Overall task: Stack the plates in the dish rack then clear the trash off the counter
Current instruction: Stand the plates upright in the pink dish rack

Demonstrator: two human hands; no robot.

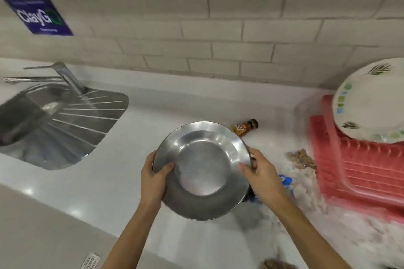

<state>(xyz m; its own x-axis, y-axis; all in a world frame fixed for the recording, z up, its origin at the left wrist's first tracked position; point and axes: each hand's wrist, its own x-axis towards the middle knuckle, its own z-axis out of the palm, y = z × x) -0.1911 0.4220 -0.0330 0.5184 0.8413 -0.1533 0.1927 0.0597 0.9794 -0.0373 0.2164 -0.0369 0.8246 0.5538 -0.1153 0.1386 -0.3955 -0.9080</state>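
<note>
Here, the left hand [154, 178] and right hand [260, 173] grip a steel plate [202, 169] by its rim above the counter [109, 181], apparently mid-stacking, with a rightward carry to the red dish rack [358, 166] beside the patterned plate [369, 102] next.

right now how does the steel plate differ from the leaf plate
The steel plate is bare shiny metal; the leaf plate is white with leaf and square prints. The steel plate is gripped by the left hand and right hand over the counter; the leaf plate rests tilted on the red rack. Both are round.
</note>
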